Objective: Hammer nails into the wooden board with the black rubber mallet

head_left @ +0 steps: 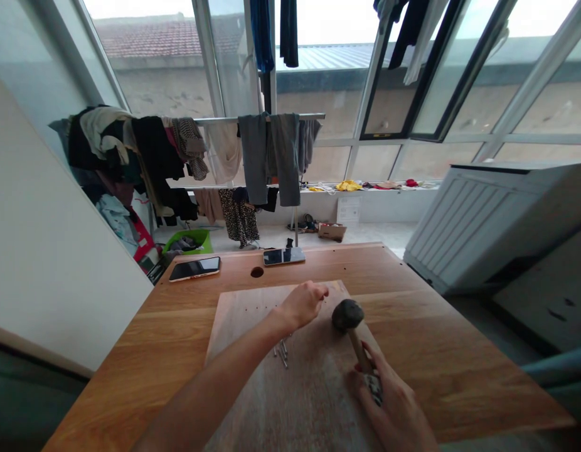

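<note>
- Beyond the far left of the pale board (295, 402), clothes (189, 144) hung thickly over a rack, with a green basket (192, 243) below them.
- One phone (195, 269) lay on the wooden table (130, 351), past the board's far left corner.
- The board itself lay flat on that table, in front of me, with a row of small dark marks (262, 307) toward its far left part.
- A round hole (257, 272) showed in the table just behind the board.
- Several loose nails (282, 353) lay in a small cluster near the board's middle, partly hidden by my left forearm.
- A second phone (284, 256) lay behind the board, near the table's far edge.
- My left hand (303, 304) was over the board's far right part, fingers curled narrow; I could not tell whether their tips pinched anything.
- The mallet (354, 333) had its dark head over the board's right edge; I could not tell if it touched.
- My right hand (389, 395) was wrapped round the mallet's handle, at the board's near right side.
</note>
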`<state>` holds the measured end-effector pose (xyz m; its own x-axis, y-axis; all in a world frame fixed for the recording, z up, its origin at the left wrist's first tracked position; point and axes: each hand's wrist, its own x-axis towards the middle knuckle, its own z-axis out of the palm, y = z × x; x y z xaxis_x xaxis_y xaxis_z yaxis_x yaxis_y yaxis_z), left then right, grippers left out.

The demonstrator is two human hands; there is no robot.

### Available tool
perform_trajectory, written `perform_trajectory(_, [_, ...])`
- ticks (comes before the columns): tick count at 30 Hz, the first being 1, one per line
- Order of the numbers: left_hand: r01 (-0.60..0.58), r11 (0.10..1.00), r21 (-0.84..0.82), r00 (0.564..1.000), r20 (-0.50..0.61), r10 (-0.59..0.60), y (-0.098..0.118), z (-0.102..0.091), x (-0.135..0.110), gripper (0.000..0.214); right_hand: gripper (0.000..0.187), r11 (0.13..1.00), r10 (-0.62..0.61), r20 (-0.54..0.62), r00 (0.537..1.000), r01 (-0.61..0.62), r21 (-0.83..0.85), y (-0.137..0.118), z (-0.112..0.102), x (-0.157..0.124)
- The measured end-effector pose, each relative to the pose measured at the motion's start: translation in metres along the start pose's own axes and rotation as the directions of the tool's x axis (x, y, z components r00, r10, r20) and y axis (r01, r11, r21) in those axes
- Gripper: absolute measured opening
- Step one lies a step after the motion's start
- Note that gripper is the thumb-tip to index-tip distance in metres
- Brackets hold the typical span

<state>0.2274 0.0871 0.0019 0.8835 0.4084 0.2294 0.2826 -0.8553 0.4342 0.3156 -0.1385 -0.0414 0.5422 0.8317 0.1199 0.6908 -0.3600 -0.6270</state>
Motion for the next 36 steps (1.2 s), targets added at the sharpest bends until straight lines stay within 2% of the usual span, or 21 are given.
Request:
perform_trajectory(7, [-0.071, 0.981, 0.181, 0.995, 0.088, 0.056, 0.005, 0.005, 0.007, 0.024, 0.057, 1.0, 0.002, -0.02, 1.0, -0.001, 0.028, 0.001, 0.003, -0.002])
perform_trajectory(10, [-0.116, 0.956, 0.268, 0.989, 0.118, 0.087, 0.009, 0.005, 0.007, 0.028, 0.059, 0.999, 0.019, 0.004, 1.0, -0.019, 0.037, -0.001, 0.002, -0.003])
perform_trajectory(13, [-0.107, 0.955, 0.278, 0.99, 0.123, 0.075, 0.01, 0.006, 0.009, 0.03, 0.062, 0.997, 0.062, 0.036, 0.997, -0.063, 0.042, -0.003, 0.002, -0.003])
perform_trajectory(15, [-0.082, 0.975, 0.205, 0.993, 0.097, 0.064, 0.007, 0.009, 0.011, 0.031, 0.064, 0.995, 0.089, 0.053, 0.995, -0.091, 0.038, -0.003, 0.003, -0.003])
perform_trajectory(18, [-0.024, 0.998, -0.063, 1.0, -0.005, 0.024, -0.003, 0.02, 0.014, 0.031, 0.064, 0.992, 0.12, 0.104, 0.987, -0.123, 0.017, -0.004, 0.002, -0.002])
perform_trajectory(22, [0.056, 0.921, -0.385, 0.984, -0.138, -0.117, -0.017, 0.038, 0.013, 0.028, 0.065, 0.99, 0.14, 0.151, 0.979, -0.144, 0.012, -0.005, 0.0, -0.001])
perform_trajectory(25, [0.082, 0.839, -0.537, 0.968, -0.159, -0.196, -0.025, 0.047, 0.01, 0.026, 0.063, 0.991, 0.123, 0.125, 0.985, -0.127, 0.031, -0.003, -0.002, 0.002])
perform_trajectory(29, [0.078, 0.79, -0.608, 0.969, -0.139, -0.202, -0.03, 0.051, 0.009, 0.028, 0.057, 0.985, 0.089, 0.119, 0.989, -0.105, 0.137, 0.0, -0.005, 0.009])
perform_trajectory(31, [0.076, 0.778, -0.624, 0.969, -0.137, -0.204, -0.03, 0.05, 0.009, 0.027, 0.058, 0.964, 0.124, 0.196, 0.973, -0.165, 0.21, 0.002, -0.006, 0.013])
perform_trajectory(34, [0.078, 0.774, -0.629, 0.967, -0.141, -0.213, -0.029, 0.05, 0.009, 0.025, 0.066, 0.91, 0.177, 0.353, 0.919, -0.289, 0.296, 0.003, -0.007, 0.018])
perform_trajectory(36, [0.083, 0.78, -0.62, 0.964, -0.149, -0.221, -0.028, 0.05, 0.009, 0.024, 0.066, 0.882, 0.174, 0.402, 0.899, -0.324, 0.342, 0.002, -0.008, 0.022])
